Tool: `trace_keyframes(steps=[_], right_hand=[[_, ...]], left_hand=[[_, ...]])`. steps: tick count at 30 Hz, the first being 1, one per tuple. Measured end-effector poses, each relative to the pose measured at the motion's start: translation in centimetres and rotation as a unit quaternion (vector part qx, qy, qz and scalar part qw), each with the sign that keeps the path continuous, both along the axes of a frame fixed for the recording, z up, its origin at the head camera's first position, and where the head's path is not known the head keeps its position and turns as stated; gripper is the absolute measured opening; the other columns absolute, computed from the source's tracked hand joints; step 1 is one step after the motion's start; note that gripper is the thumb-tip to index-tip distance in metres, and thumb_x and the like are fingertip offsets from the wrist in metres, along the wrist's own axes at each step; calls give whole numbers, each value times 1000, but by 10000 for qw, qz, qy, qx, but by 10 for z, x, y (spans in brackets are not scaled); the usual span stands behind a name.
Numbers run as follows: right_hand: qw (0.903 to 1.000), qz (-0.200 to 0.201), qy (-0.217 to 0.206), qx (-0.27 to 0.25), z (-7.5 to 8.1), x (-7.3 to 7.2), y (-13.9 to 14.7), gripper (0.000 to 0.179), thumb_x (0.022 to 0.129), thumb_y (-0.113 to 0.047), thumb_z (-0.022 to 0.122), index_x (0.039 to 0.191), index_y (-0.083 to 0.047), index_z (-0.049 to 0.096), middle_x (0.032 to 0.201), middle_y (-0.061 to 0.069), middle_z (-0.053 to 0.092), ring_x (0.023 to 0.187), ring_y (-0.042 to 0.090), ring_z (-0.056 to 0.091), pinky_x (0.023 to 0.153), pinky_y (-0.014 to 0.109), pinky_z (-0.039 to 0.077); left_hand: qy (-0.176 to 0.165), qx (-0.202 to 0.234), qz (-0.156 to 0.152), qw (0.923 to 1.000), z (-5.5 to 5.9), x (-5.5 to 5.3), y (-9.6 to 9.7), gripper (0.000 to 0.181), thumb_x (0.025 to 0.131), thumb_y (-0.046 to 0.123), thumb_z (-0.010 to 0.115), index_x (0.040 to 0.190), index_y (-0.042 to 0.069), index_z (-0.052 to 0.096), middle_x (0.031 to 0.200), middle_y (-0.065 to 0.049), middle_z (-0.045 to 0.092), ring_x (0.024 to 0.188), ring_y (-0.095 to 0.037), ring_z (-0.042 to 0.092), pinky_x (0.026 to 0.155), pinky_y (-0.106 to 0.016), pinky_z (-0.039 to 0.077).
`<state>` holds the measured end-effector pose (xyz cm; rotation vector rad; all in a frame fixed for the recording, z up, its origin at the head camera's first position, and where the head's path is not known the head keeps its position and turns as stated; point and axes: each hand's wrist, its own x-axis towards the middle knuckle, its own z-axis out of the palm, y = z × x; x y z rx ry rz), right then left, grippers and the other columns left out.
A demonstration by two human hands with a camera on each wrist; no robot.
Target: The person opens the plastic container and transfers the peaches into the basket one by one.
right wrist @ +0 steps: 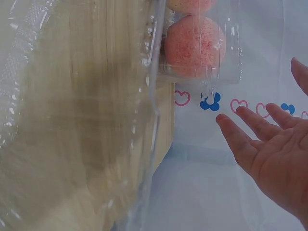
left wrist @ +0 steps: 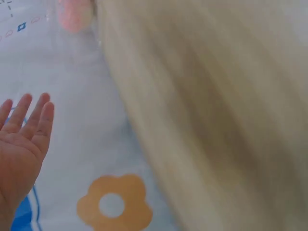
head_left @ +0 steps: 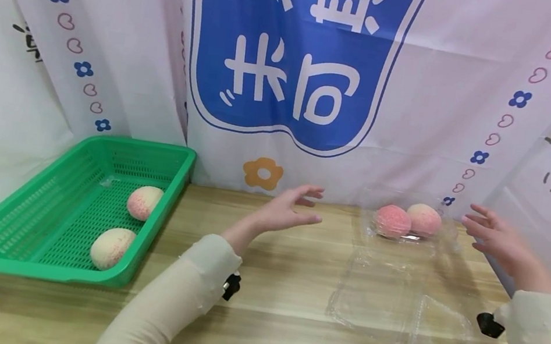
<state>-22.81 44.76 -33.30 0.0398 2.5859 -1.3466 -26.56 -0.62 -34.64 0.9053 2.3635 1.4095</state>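
Observation:
Both hands are raised over the table with nothing in them. My left hand [head_left: 282, 213], fingers loosely extended, hovers left of a clear plastic box [head_left: 366, 223] at the back right. Two round pink balls, one deep pink [head_left: 393, 221] and one cream and pink [head_left: 424, 219], sit inside that box. My right hand [head_left: 500, 242] is just right of the box, its fingers spread and relaxed; in the right wrist view the fingers [right wrist: 236, 134] are apart from the box wall. In the left wrist view the left palm [left wrist: 19, 159] faces the camera.
A green basket [head_left: 179, 182] stands at the left, holding two cream balls with pink speckles [head_left: 144, 203], [head_left: 111, 249]. Clear plastic containers, one in the middle right [head_left: 371, 294] and another nearer the front [head_left: 442, 342], lie on the wooden table [head_left: 259, 322]. A printed cloth [head_left: 278, 155] hangs behind.

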Motion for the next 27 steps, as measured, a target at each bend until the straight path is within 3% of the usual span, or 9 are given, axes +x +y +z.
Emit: trace_keyframes(steps=[6,12,16,22,27], right_hand=[[9997,15,-160,-178,-9,-5,-7,85,107,-42,37,153,1,-20,156,41,-3,140,64,11,110,73,22],[9991,83,-323,-251,-15,-5,-6,88,106,-41,40,152,0,-22,156,42,-2,139,65,10,109,76,20],[9986,175,-436,-257,-20,-7,-5,91,106,-41,43,153,-2,-23,156,42,-2,140,64,9,109,76,19],[9976,221,-588,-275,-26,-9,-7,95,104,-42,46,152,-5,-27,155,43,-6,139,66,8,109,76,20],[9969,320,-670,-247,-26,-11,-10,95,104,-43,47,152,-7,-27,155,44,-6,138,66,10,110,75,20]], left_hand=[[-246,518,351,9977,-24,-3,15,69,93,26,71,152,16,37,153,-8,46,136,-31,50,102,-44,52],[-890,814,571,9911,-40,-9,33,70,92,27,71,152,14,38,151,-10,49,136,-33,50,105,-46,49],[-1214,938,763,9852,-47,-8,45,68,93,28,70,152,15,39,151,-11,48,134,-32,52,106,-46,49],[-1242,935,685,9855,-55,-7,66,68,93,27,70,151,11,38,149,-15,50,132,-34,53,104,-43,50],[-1314,968,833,9831,-56,-5,83,68,93,24,70,151,9,38,146,-15,52,131,-35,54,102,-43,51]])
